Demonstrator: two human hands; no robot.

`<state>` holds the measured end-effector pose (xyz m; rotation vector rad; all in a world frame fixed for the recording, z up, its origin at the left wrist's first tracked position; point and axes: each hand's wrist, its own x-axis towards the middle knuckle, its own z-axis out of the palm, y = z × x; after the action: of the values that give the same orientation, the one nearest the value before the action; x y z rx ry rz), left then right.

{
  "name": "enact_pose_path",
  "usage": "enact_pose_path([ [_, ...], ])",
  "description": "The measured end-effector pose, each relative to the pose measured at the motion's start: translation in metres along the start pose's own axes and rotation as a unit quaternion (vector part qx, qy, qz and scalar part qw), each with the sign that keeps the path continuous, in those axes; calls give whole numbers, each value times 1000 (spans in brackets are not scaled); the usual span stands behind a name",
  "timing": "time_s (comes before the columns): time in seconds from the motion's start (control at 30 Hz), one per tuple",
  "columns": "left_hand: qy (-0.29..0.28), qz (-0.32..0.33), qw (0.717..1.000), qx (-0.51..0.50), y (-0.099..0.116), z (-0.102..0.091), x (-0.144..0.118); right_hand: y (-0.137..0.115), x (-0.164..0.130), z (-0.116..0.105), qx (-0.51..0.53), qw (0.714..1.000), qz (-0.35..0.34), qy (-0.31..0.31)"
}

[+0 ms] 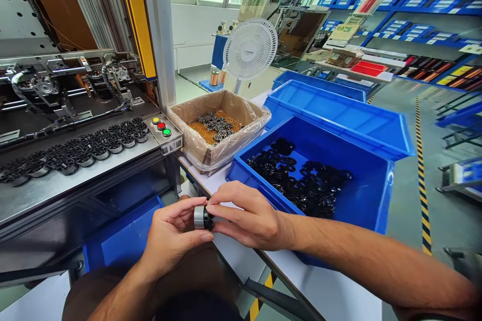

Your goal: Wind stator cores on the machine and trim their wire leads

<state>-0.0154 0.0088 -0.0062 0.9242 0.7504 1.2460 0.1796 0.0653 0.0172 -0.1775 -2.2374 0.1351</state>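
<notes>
A big blue bin (371,185) of black parts (316,185) stands just beyond the right hand (246,215), a plastic-lined cardboard box (198,153) to its left. The hands meet over one small piece between them: the left hand (169,228) grips its silver ring (199,217), the right fingers pinch its black end (208,218).

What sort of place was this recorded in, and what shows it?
Probably a factory workshop: rows of round black-and-silver parts sit on a silver metal machine bench with coloured round buttons, a rectangular blue plastic bin holds loose black pieces, and a yellow-and-black striped line marks the floor.
</notes>
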Motion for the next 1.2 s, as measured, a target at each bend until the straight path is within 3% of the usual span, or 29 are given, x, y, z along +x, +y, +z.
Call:
enact_pose_path([
  [0.2,11,-4,1000,10,2,0,2,1,0,2,-11,1000,0,-4],
  [0.37,43,-17,996,75,3,-7,0,5,2,4,24,999,25,0],
  [0.5,103,-12,986,127,-5,-5,-4,12,2,7,-3,1000,4,7],
  [0.63,170,-29,980,101,-16,-2,-5,23,2,7,-61,997,-21,-43],
  [0.73,148,-56,983,93,-19,1,-4,30,1,11,-17,997,69,-24],
  [0.83,116,-33,988,98,-19,5,-7,31,0,19,68,979,192,1],
  [0.9,119,-18,986,117,-18,6,-9,31,3,17,129,963,236,-8],
  [0.97,106,-17,981,158,-17,4,-10,34,9,2,186,947,255,-61],
  [1.03,79,4,973,218,-14,-2,-8,46,15,-29,186,928,290,-144],
  [1.1,56,40,957,283,-10,-10,-3,68,14,-67,64,896,395,-193],
  [1.13,56,48,949,306,-7,-14,0,82,9,-83,-41,852,472,-222],
  [1.2,71,23,948,310,-3,-20,7,110,-11,-104,-99,803,522,-270],
])
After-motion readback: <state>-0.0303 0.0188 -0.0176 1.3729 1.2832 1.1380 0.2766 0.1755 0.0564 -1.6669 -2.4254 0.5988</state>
